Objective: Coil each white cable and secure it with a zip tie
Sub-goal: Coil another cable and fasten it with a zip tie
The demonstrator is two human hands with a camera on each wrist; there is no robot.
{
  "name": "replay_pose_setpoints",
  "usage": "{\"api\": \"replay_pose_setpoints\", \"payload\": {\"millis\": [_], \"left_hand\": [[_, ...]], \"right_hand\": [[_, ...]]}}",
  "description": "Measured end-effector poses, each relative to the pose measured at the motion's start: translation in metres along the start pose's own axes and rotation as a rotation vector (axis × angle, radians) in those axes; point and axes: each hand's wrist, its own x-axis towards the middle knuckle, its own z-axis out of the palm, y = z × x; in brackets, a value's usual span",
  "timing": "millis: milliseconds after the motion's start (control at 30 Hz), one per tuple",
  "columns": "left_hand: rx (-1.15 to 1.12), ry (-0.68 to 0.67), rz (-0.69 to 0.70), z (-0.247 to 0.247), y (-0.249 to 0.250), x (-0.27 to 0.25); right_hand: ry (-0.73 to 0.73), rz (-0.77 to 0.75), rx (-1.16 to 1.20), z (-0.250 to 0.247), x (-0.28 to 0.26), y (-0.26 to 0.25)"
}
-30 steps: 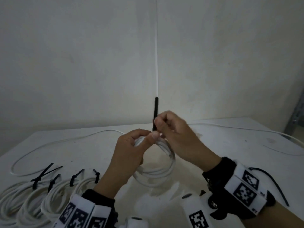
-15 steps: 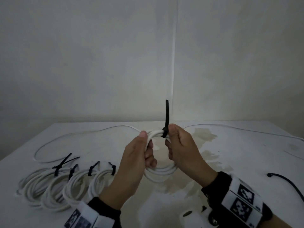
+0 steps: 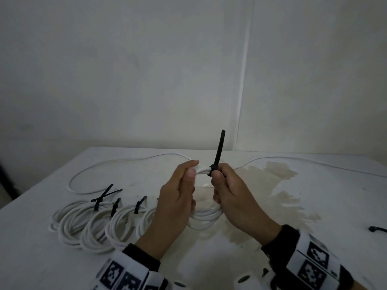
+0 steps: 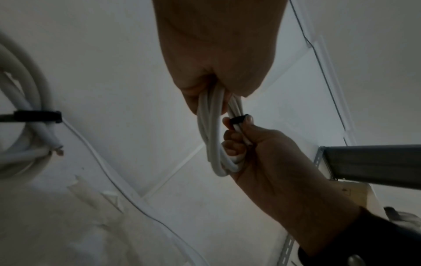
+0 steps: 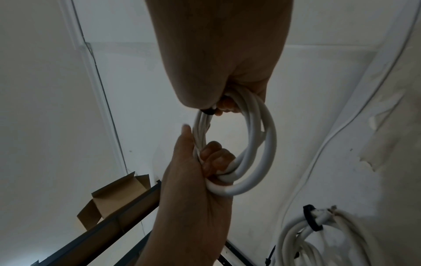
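Observation:
I hold a coiled white cable point(image 3: 204, 219) upright above the table between both hands. My left hand point(image 3: 192, 168) grips the coil's top left, thumb over the strands. My right hand point(image 3: 219, 171) grips the coil just right of it, thumb and forefinger pinching the head of a black zip tie point(image 3: 218, 150) that wraps the strands; its tail sticks straight up. The left wrist view shows the coil point(image 4: 210, 129) running from my left hand to the right hand's curled fingers point(image 4: 232, 144). The right wrist view shows the coil's ring point(image 5: 262, 144) and the tie's head point(image 5: 208, 111).
Several finished white coils point(image 3: 94, 223) with black zip ties lie in a row on the white table's point(image 3: 272, 258) left front. A loose white cable point(image 3: 125, 162) snakes along the back. Another black zip tie point(image 3: 377, 229) lies at the right edge. A brownish stain point(image 3: 272, 181) marks the middle right.
My right hand came down from over the left fingertips and now grips the coil beside the tie's head. The tie's tail stands free. The view has swung left.

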Motion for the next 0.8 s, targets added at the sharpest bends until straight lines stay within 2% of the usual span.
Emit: {"api": "replay_pose_setpoints", "payload": {"millis": [67,167,267,367,433,500,600,700,800], "left_hand": [[0.045,-0.01,0.002,-0.002,0.0,0.002],[-0.004,0.023,-0.016,-0.006,0.004,0.01],[-0.176,0.087,-0.133,-0.011,0.007,0.018],[-0.388,0.097,-0.263,-0.013,0.008,0.022],[-0.415,0.101,-0.233,-0.011,0.008,0.018],[-0.32,0.12,-0.148,-0.006,0.005,0.011],[-0.278,0.154,-0.069,0.004,0.004,0.005],[-0.304,0.214,-0.082,0.008,0.007,0.01],[-0.338,0.243,-0.151,0.011,0.01,0.014]], "right_hand": [[-0.004,-0.008,-0.003,0.002,0.002,-0.001],[-0.043,0.037,0.081,0.006,0.006,-0.006],[-0.101,0.063,0.173,0.007,0.009,-0.016],[-0.056,0.044,0.189,0.004,0.01,-0.017],[-0.006,0.057,0.204,0.003,0.011,-0.015],[0.026,0.082,0.227,0.002,0.012,-0.013],[0.015,0.102,0.248,0.0,0.012,-0.013],[-0.025,0.091,0.25,-0.002,0.009,-0.015],[-0.048,0.059,0.188,-0.006,0.007,-0.015]]}}
